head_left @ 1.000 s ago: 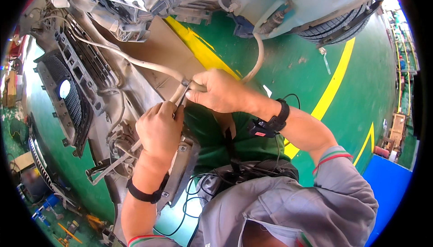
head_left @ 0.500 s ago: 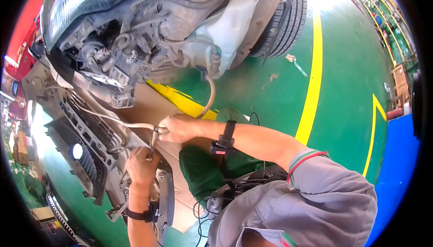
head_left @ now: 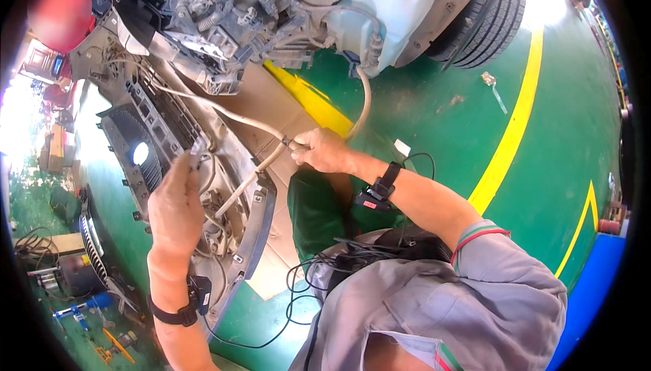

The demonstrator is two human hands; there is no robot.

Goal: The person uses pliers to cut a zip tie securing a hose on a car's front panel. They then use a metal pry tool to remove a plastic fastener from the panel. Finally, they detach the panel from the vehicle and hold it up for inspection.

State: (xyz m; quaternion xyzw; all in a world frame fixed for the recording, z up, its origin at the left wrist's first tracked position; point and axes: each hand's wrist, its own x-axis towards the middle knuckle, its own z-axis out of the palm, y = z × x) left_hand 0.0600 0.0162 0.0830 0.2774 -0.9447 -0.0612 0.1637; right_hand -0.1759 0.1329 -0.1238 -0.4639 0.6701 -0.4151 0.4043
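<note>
While the right hand retains the beige hose at its dark fitting, the left hand stands clear of the hose, above the bumper and beside the grille. The hose is now secured by one hand only; this suggests that the left hand's operation at the lower branch is interrupted or finished. The right fingers are closed around the hose, next to the fitting. The left fingers are blurred; their spacing and any load cannot be determined.

Compared with the preceding frame, the left hand is displaced from the lower branch toward the grille, and the looped metal tool formerly visible in it cannot be identified. The right hand's grip location at the fitting is unchanged.
</note>
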